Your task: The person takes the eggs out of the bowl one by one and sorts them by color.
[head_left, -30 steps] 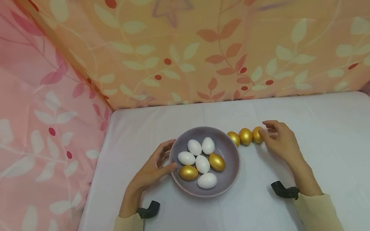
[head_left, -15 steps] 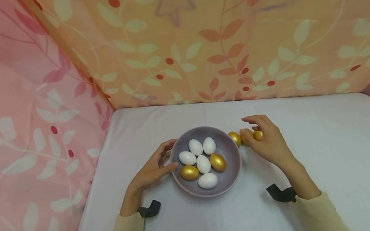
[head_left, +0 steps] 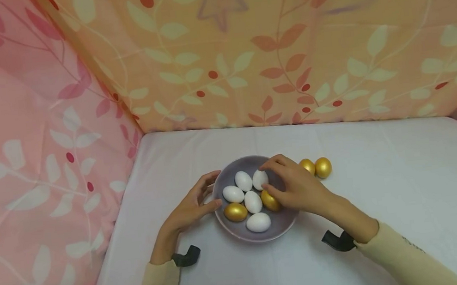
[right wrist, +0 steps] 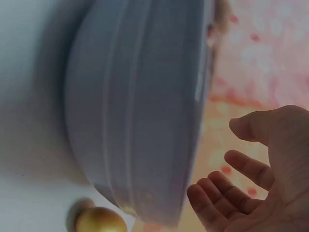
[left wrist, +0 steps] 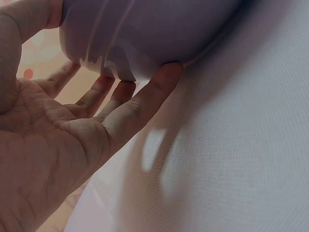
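A grey-purple bowl (head_left: 281, 225) stands on the white-covered table, holding several white eggs (head_left: 258, 222) and two gold eggs (head_left: 236, 212). Against its left side, my left hand (head_left: 191, 207) holds the bowl, the thumb at the rim and the fingertips on the outer wall, as the left wrist view shows. Over the bowl's right part reaches my right hand (head_left: 300, 188), thumb and fingers apart, close to a white egg (head_left: 260, 180) and a gold egg (head_left: 271, 200). In the right wrist view nothing lies between its fingers.
Two gold eggs (head_left: 323, 168) lie on the table just past the right hand, which may hide another. The white table (head_left: 393, 162) ends at a patterned orange cloth (head_left: 328, 57) behind and a pink cloth (head_left: 35, 135) on the left.
My right hand has moved left, from the row of gold eggs to above the bowl. The left hand and the eggs in the bowl stay where they were.
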The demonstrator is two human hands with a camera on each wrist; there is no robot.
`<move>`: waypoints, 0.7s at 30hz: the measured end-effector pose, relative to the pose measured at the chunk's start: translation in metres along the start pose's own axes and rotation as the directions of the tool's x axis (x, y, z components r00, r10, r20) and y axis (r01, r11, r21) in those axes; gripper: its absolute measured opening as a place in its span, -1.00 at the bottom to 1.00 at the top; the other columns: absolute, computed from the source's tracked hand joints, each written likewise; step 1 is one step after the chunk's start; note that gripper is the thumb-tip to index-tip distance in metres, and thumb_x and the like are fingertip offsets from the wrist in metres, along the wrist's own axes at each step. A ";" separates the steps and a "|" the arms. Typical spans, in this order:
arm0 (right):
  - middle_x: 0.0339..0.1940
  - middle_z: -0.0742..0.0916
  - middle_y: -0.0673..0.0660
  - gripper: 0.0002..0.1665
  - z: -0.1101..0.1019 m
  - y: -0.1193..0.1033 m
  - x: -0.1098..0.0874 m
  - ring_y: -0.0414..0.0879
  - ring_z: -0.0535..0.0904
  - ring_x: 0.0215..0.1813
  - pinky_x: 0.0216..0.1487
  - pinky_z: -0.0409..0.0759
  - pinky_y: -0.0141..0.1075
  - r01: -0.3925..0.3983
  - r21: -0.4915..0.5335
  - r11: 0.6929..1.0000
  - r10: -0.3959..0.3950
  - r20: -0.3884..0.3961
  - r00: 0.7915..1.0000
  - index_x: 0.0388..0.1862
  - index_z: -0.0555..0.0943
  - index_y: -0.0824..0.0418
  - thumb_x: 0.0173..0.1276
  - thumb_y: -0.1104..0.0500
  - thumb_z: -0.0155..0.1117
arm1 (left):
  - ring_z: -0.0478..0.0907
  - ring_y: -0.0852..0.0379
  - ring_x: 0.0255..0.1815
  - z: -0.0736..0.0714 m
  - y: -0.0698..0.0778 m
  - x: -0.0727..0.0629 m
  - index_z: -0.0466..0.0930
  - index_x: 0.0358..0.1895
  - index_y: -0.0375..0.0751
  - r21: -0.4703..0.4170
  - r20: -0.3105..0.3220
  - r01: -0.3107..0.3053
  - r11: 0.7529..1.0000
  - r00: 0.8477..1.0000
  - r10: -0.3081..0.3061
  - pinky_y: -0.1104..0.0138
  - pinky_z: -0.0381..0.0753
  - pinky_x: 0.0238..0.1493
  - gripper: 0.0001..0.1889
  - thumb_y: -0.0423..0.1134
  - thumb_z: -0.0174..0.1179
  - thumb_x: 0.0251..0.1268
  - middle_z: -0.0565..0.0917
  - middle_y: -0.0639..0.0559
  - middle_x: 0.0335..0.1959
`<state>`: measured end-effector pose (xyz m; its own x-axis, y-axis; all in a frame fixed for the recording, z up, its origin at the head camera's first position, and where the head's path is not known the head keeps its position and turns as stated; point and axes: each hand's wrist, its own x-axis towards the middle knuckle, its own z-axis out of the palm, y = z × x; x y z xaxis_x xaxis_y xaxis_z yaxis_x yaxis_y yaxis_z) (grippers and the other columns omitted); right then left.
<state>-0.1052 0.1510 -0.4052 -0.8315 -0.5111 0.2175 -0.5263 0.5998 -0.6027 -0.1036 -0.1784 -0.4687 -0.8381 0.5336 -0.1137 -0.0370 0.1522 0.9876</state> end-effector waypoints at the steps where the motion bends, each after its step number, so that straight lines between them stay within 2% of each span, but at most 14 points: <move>1: 0.15 0.70 0.15 -0.57 0.002 -0.001 0.002 0.07 0.72 0.09 0.17 0.71 -0.03 0.010 -0.020 1.000 -0.010 0.029 1.000 0.21 0.66 0.17 0.40 0.12 0.46 | 0.25 -0.21 0.66 0.000 0.000 0.000 0.17 0.64 0.18 0.000 -0.001 0.001 1.000 1.000 -0.001 -0.18 0.27 0.56 -0.22 -0.25 0.34 0.47 0.29 -0.02 0.64; 6: 0.09 0.71 0.17 -0.59 0.007 -0.008 0.010 -0.15 0.56 -0.24 -0.13 0.63 -0.27 0.040 -0.094 0.995 -0.027 0.141 0.990 0.15 0.68 0.21 0.38 0.10 0.46 | 0.26 -0.19 0.65 -0.001 -0.001 0.000 0.17 0.64 0.21 0.000 0.001 0.002 1.000 1.000 -0.002 -0.18 0.27 0.56 -0.21 -0.24 0.34 0.47 0.29 0.00 0.64; 14: -0.10 0.70 0.20 -0.63 0.000 -0.018 0.027 -0.14 0.51 -0.23 -0.18 0.57 -0.30 0.087 -0.114 0.990 -0.056 0.250 0.967 0.08 0.70 0.26 0.32 0.17 0.44 | 0.26 -0.18 0.65 -0.001 -0.004 0.000 0.14 0.65 0.22 0.003 0.008 -0.010 1.000 1.000 0.010 -0.20 0.23 0.57 -0.21 -0.26 0.32 0.50 0.27 0.02 0.65; 21: -0.27 0.63 0.10 -0.73 -0.004 -0.022 0.036 -0.18 0.44 -0.40 -0.32 0.46 -0.38 0.106 -0.161 0.981 -0.035 0.392 0.919 -0.04 0.69 0.23 0.29 0.22 0.39 | 0.25 -0.18 0.66 -0.001 -0.003 0.001 0.14 0.65 0.22 -0.008 0.012 -0.003 1.000 1.000 0.003 -0.17 0.26 0.56 -0.21 -0.27 0.32 0.50 0.27 0.02 0.65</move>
<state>-0.1239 0.1222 -0.3814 -0.6765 -0.7321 -0.0800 -0.6333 0.6337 -0.4443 -0.1047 -0.1791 -0.4721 -0.8315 0.5440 -0.1123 -0.0393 0.1441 0.9888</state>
